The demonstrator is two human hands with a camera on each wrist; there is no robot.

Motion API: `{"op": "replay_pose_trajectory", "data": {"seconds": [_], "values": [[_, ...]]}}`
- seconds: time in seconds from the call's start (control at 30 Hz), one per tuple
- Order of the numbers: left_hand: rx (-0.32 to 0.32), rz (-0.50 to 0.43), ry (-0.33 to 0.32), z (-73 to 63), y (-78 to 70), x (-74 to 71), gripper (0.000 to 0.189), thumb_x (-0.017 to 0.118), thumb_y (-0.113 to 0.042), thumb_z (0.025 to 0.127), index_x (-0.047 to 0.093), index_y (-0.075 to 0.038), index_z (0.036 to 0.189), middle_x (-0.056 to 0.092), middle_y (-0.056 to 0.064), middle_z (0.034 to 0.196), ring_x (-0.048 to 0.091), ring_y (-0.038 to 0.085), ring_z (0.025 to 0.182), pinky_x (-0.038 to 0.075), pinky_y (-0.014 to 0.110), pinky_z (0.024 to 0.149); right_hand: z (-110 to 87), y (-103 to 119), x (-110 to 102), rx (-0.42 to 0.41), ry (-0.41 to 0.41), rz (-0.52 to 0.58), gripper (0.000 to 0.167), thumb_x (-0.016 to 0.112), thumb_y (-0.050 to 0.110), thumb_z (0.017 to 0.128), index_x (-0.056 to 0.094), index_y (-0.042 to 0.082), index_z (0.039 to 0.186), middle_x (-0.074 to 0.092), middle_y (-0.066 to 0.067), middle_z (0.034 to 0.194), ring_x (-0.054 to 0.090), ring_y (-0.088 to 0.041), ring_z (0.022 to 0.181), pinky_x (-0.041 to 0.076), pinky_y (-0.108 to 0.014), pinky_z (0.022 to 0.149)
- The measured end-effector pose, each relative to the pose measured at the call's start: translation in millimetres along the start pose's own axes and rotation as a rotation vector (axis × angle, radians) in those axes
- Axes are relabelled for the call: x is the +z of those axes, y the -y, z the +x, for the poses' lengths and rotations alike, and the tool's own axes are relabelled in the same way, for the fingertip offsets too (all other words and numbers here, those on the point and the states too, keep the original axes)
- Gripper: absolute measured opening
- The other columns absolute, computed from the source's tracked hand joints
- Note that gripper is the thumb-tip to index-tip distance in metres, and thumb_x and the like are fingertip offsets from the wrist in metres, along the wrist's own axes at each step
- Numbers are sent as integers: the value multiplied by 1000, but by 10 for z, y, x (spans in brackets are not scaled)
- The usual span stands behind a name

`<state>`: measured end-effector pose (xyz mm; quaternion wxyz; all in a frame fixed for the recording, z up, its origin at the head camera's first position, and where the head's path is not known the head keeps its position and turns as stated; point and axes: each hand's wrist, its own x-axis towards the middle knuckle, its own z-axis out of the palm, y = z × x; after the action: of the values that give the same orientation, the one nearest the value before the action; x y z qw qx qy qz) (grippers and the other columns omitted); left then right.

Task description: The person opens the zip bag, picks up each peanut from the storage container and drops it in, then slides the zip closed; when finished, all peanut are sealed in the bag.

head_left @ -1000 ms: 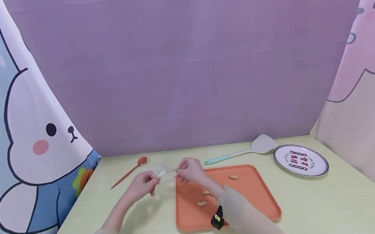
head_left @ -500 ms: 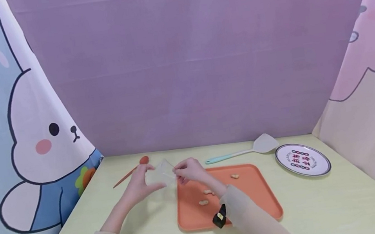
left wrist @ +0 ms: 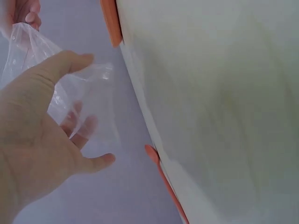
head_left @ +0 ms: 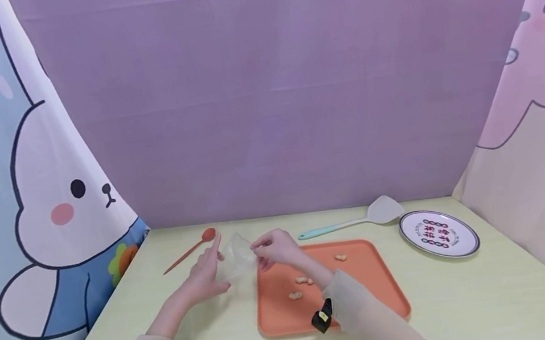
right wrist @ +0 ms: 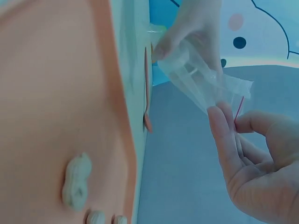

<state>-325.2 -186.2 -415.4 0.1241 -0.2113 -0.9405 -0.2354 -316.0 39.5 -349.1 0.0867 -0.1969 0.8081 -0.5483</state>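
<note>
A clear plastic zip bag (head_left: 239, 255) hangs in the air between the hands, left of the orange tray. In the right wrist view a red line runs along the edge of the bag (right wrist: 201, 79). My right hand (head_left: 279, 249) pinches that edge between thumb and fingers. My left hand (head_left: 206, 276) is at the bag's other side, thumb and fingers spread wide apart. In the left wrist view, some fingertips of the left hand (left wrist: 42, 126) show through the plastic; whether they are inside or behind it I cannot tell.
Several unshelled peanuts (head_left: 295, 295) lie on the orange tray (head_left: 366, 295). Behind the left hand lies a red spoon (head_left: 188, 254). A spatula (head_left: 347, 223) with a mint handle lies beyond the tray, and a white plate (head_left: 462, 242) with red print is at the right.
My left hand has let go of the bag, spread its fingers and drawn slightly left. The bag has opened out more, while my right hand keeps its pinch in nearly the same place.
</note>
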Motion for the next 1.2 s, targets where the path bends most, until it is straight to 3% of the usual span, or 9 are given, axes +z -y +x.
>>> {"op": "replay_pose_trajectory", "data": {"seconds": [0.13,0.27,0.37,0.53,0.7,0.8,0.9,1.2], "values": [[-5,10,37,-20,22,-31,109,82,-14,66,12,-1,148,53,8,109,47,30,102,44,43,74,-86,60,-47,-5,-12,19,23,56,4,92,64,-9,109,65,-32,88,65,-45,77,58,-32,58],[38,11,33,-19,22,-23,112,87,-26,63,17,3,146,52,18,122,47,38,110,42,55,88,-41,6,-52,15,0,37,25,57,6,92,64,-9,110,66,-31,88,65,-45,78,59,-37,61],[85,-23,-12,20,-30,11,119,88,-35,59,17,5,146,42,25,137,39,43,124,32,60,103,60,-113,-28,25,-3,37,23,59,8,91,66,-5,109,67,-28,83,66,-43,76,59,-39,62],[141,-146,-117,112,-208,81,118,88,-38,59,20,7,144,36,25,143,34,41,131,22,64,108,159,-225,14,16,9,32,23,63,12,89,68,-2,107,70,-21,81,69,-32,68,57,-46,68],[105,-231,-154,144,-320,108,105,86,-33,64,26,7,141,44,22,136,47,36,121,36,57,103,162,-215,22,2,4,4,23,64,15,89,69,0,106,71,-16,78,69,-30,70,57,-46,69],[68,-334,-136,128,-318,99,99,85,-26,67,27,6,140,43,22,135,48,37,118,43,53,97,151,-217,21,-4,-1,3,24,64,15,89,68,0,107,71,-15,79,68,-37,76,58,-43,68],[56,-411,-117,115,-283,98,93,84,-20,69,29,6,139,42,24,135,48,39,118,43,53,97,140,-232,26,-6,13,11,24,63,14,89,68,-1,107,71,-16,81,67,-40,81,57,-45,71],[98,-411,-112,130,-151,107,84,82,-8,68,35,5,136,44,25,136,46,41,121,41,54,99,122,-330,-28,-59,31,-45,24,61,18,91,68,3,109,70,-19,90,66,-39,85,56,-48,75]]}}
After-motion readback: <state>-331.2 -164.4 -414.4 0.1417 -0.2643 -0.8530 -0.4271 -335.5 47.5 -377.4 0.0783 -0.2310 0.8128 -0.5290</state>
